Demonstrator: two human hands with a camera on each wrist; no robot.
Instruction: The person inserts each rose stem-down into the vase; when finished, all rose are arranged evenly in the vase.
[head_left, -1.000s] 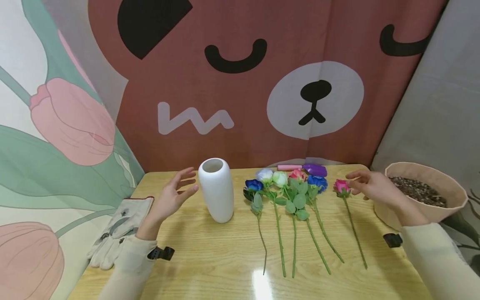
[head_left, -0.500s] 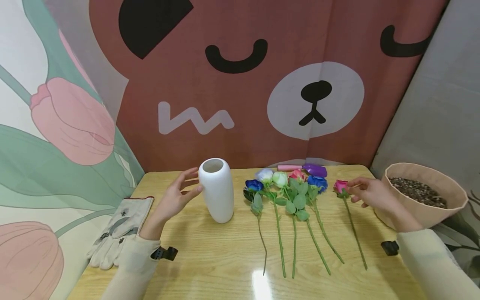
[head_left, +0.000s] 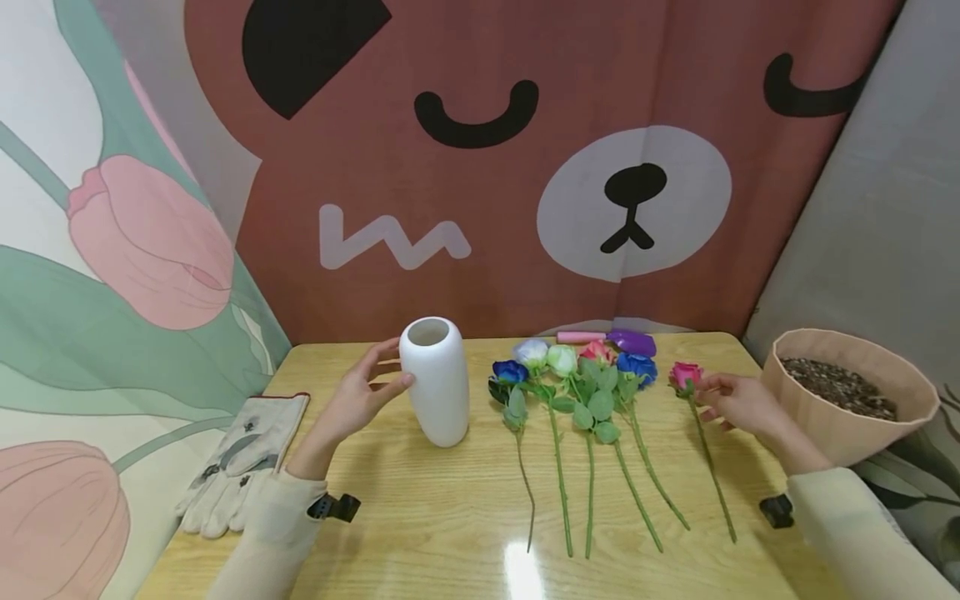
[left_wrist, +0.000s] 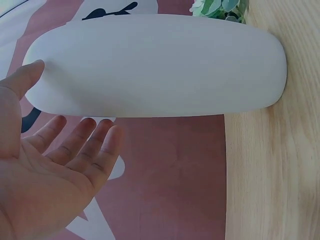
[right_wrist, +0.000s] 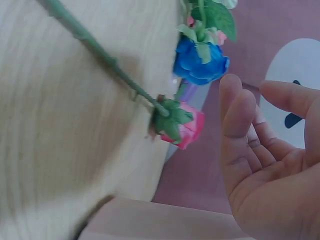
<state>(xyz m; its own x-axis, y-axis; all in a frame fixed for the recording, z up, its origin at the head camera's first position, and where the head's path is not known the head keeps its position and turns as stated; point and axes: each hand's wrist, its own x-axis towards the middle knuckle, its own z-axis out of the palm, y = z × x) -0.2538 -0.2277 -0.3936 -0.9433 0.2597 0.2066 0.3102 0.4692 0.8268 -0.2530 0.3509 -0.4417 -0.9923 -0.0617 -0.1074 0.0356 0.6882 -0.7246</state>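
Note:
A tall white vase (head_left: 435, 383) stands upright on the wooden table, left of the flowers. Beside its upper part is my left hand (head_left: 362, 396), thumb in front and fingers reaching behind. In the left wrist view that hand (left_wrist: 65, 160) has its thumb tip right at the vase (left_wrist: 160, 65) and its fingers loosely extended. A pink rose (head_left: 686, 377) lies on the table, its long green stem toward me. My right hand (head_left: 742, 406) hovers beside the bloom, fingers loosely bent; the right wrist view shows a gap between the hand (right_wrist: 270, 160) and the rose (right_wrist: 187, 127), with nothing held.
Several artificial roses lie in a row mid-table, including a blue rose (head_left: 636, 368) and a white rose (head_left: 561, 360). Behind them is a purple trowel (head_left: 632, 342). A peach planter (head_left: 813, 417) holding dark soil stands right. Work gloves (head_left: 232, 467) lie at the left edge.
My left hand has moved right, up to the vase. My right hand has come down and slightly toward me, beside the pink rose. Vase and flowers stay in place.

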